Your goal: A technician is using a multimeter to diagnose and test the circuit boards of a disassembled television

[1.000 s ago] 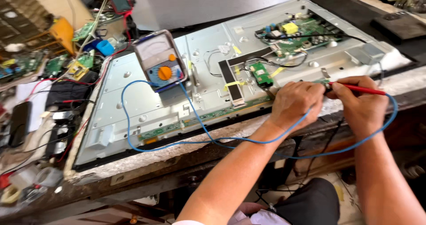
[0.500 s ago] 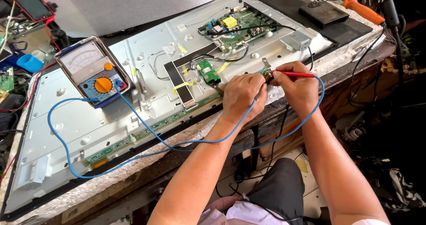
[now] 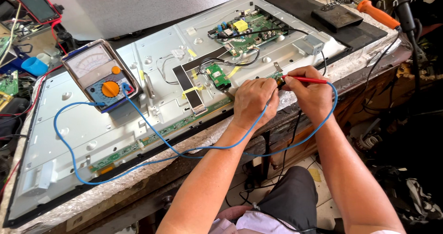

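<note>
An opened flat television panel (image 3: 115,123) lies back-side up on a worn bench. My right hand (image 3: 310,92) pinches a red test probe (image 3: 308,80) with its tip near the panel's lower edge strip. Close beside it, my left hand (image 3: 254,102) is curled over a second probe, mostly hidden under the fingers. Blue leads (image 3: 152,128) loop from both hands across the panel to an analog multimeter (image 3: 100,73) with an orange dial, resting on the panel's left half. A green main board (image 3: 244,31) and a small green board (image 3: 218,75) sit on the panel.
A soldering iron with an orange handle (image 3: 377,13) rests by a dark stand (image 3: 339,16) at the top right. Loose circuit boards, wires and a blue cup (image 3: 33,66) crowd the left side. Cables hang off the bench's right end. My knees are under the bench edge.
The view has swung, so the panel and both hands now sit further left and lower. Both hands stay together on the probes at the same spot on the panel's edge.
</note>
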